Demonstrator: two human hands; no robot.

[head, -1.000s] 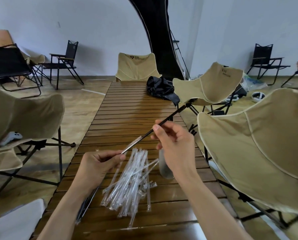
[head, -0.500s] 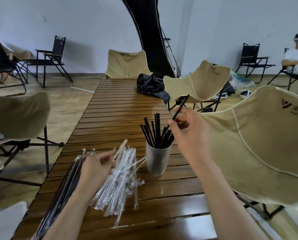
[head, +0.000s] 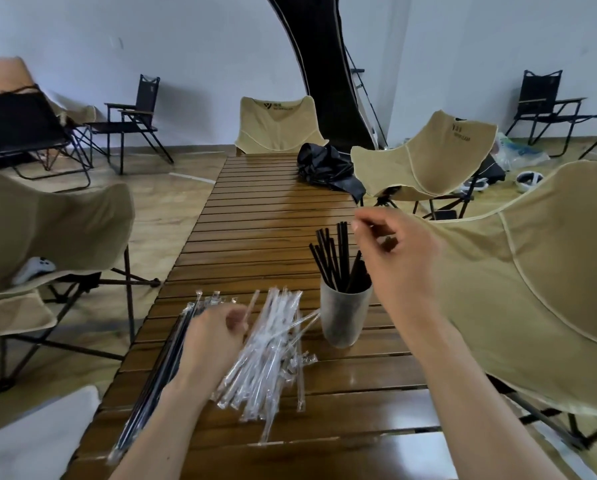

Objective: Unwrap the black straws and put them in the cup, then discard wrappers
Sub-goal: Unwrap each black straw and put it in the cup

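Observation:
A grey cup (head: 345, 320) stands on the wooden slat table (head: 255, 216) with several black straws (head: 331, 258) upright in it. My right hand (head: 397, 258) hovers just above and right of the cup, its fingers loosely curled and holding nothing. My left hand (head: 214, 337) pinches one clear empty wrapper (head: 252, 303) at the left edge of a pile of empty wrappers (head: 276, 351). A bundle of wrapped black straws (head: 158, 379) lies left of that hand, partly hidden by my wrist.
Beige folding chairs (head: 532, 289) crowd the table's right side and another (head: 47, 230) stands at the left. A black bag (head: 328, 168) lies at the table's far end. A white surface (head: 30, 441) sits at the near left corner.
My right hand has dropped the black straw into the cup and now holds nothing. My left hand has come down to the wrapper pile with the empty wrapper.

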